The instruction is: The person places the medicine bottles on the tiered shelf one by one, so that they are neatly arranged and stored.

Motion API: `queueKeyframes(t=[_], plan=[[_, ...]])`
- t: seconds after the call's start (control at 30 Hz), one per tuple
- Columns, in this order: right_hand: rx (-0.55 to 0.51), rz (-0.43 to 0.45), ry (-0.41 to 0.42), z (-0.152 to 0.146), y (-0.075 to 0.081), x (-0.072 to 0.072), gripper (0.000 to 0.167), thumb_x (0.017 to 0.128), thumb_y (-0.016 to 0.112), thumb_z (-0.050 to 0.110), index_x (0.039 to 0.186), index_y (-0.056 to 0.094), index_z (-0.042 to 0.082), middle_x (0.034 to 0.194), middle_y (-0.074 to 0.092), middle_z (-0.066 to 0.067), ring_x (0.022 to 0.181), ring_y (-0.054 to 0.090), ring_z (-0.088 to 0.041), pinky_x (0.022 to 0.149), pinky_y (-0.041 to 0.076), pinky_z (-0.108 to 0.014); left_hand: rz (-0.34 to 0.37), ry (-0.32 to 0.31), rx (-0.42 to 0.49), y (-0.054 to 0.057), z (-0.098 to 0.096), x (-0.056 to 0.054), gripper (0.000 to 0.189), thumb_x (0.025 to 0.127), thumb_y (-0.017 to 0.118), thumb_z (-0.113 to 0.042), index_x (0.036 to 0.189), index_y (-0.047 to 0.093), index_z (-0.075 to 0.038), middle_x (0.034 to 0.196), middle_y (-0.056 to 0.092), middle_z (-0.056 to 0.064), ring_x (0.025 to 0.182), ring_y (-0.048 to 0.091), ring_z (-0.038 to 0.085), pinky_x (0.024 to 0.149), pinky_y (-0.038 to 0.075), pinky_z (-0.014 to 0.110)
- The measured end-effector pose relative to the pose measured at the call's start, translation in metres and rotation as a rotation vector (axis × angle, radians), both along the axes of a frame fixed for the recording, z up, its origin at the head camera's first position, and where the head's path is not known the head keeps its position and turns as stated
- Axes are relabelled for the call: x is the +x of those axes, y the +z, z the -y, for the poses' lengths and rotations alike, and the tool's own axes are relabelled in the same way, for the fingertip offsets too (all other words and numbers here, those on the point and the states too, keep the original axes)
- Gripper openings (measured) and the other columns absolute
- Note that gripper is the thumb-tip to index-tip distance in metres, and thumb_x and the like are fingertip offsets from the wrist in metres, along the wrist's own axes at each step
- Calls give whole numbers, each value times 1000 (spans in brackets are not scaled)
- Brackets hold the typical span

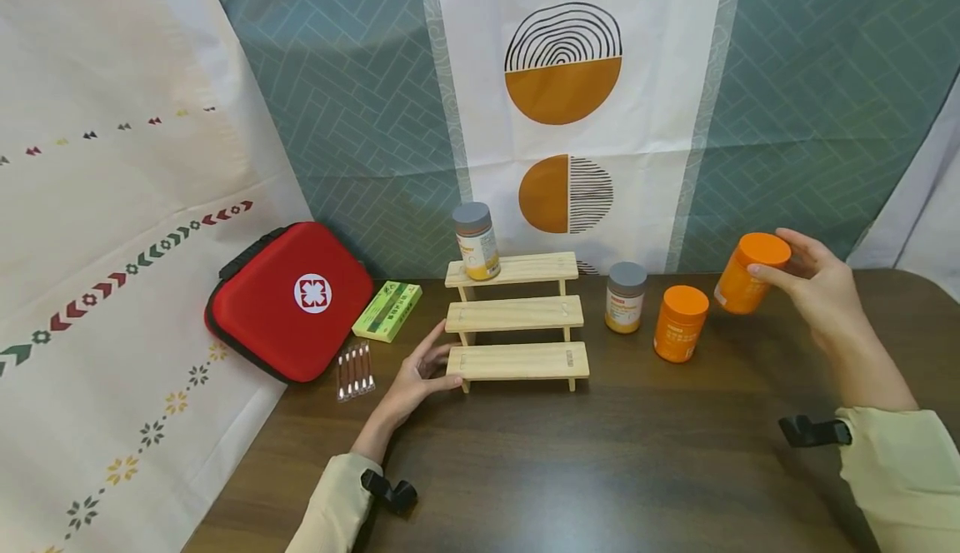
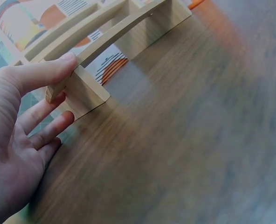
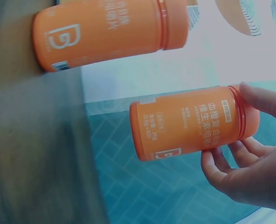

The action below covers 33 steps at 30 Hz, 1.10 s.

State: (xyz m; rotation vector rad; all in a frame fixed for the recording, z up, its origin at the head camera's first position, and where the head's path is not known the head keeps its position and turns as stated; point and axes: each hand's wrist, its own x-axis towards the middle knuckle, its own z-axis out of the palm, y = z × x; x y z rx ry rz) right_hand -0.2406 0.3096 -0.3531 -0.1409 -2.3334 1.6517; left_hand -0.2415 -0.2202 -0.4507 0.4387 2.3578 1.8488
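Note:
My right hand [image 1: 821, 286] grips an orange pill bottle [image 1: 742, 280] round its lid. In the right wrist view this bottle [image 3: 184, 123] is tilted, with the thumb on one side and fingers on the other. A second orange bottle [image 1: 678, 328] stands just left of it on the table. My left hand [image 1: 416, 378] pinches the left end of a three-step wooden rack [image 1: 517, 361] at its lowest step. The left wrist view shows the thumb [image 2: 49, 72] on the step's edge and fingertips beneath. On the rack's top step stands a grey-lidded bottle [image 1: 477, 249].
Another grey-lidded bottle [image 1: 625, 299] stands right of the rack. To the left are a red first-aid case [image 1: 277, 311], a green-yellow box [image 1: 387, 311] and a pack of cotton swabs [image 1: 355, 372] on the brown table [image 1: 600, 470]. A patterned curtain [image 1: 360, 120] hangs behind.

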Motion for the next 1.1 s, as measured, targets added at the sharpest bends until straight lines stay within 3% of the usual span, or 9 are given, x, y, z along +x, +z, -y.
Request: queueKeyframes(t=[0.07, 0.13, 0.3, 0.43, 0.53, 0.63, 0.77, 0.93, 1.1], plan=[[14, -12, -8, 3, 4, 0, 70, 91, 69, 27, 152, 34, 28, 124, 48, 28, 98, 45, 12, 76, 38, -1, 8, 6, 1, 0, 0, 2, 97, 82, 75, -2, 158, 18, -22, 143, 52, 20, 124, 55, 32, 113, 31, 57], [33, -12, -11, 5, 8, 0, 70, 91, 68, 30, 152, 34, 30, 122, 48, 29, 102, 44, 9, 77, 39, -1, 6, 7, -7, -1, 1, 4, 97, 82, 75, -2, 158, 18, -22, 144, 52, 21, 124, 55, 32, 113, 30, 57], [51, -25, -23, 12, 18, -2, 71, 91, 68, 34, 152, 33, 32, 132, 48, 22, 113, 42, 3, 81, 39, -1, -4, 2, -5, -1, 1, 4, 96, 83, 75, -4, 158, 18, -21, 143, 52, 21, 125, 54, 35, 113, 30, 58], [32, -44, -35, 18, 27, -6, 71, 91, 68, 32, 152, 32, 32, 139, 47, 18, 109, 42, 5, 80, 37, -4, 0, 4, -4, 0, 0, 3, 97, 82, 76, -3, 158, 18, -21, 143, 52, 21, 125, 54, 34, 113, 31, 57], [14, -60, -41, 24, 35, -8, 71, 91, 68, 30, 152, 33, 31, 140, 47, 18, 106, 41, 7, 94, 37, -11, 0, 1, 1, 1, -1, 3, 97, 82, 76, -3, 157, 19, -24, 143, 53, 21, 125, 55, 33, 112, 32, 56], [-2, -76, -40, 31, 42, -10, 69, 91, 68, 29, 152, 34, 31, 142, 48, 18, 106, 41, 7, 98, 36, -15, -1, -2, 6, 1, -1, 2, 97, 82, 76, -3, 157, 20, -26, 143, 53, 20, 125, 55, 32, 112, 32, 55], [-18, -93, -27, 43, 51, -12, 68, 91, 69, 30, 151, 36, 30, 141, 49, 16, 105, 41, 6, 87, 37, -9, -3, 1, 5, 2, -1, 2, 97, 82, 76, -2, 157, 20, -25, 143, 53, 21, 125, 55, 32, 112, 33, 55], [-28, -115, 5, 57, 57, -16, 68, 91, 68, 30, 151, 37, 27, 137, 49, 15, 107, 41, 5, 85, 38, -10, -7, 0, -2, 2, -1, 1, 96, 82, 76, -3, 157, 20, -26, 143, 53, 21, 125, 55, 33, 112, 33, 54], [-42, -104, 38, 71, 61, -23, 69, 92, 67, 30, 152, 35, 26, 146, 45, 6, 115, 41, -2, 105, 38, -30, -15, -5, -7, 2, -1, 0, 96, 82, 76, -3, 157, 20, -24, 142, 53, 21, 124, 56, 31, 111, 34, 54]])
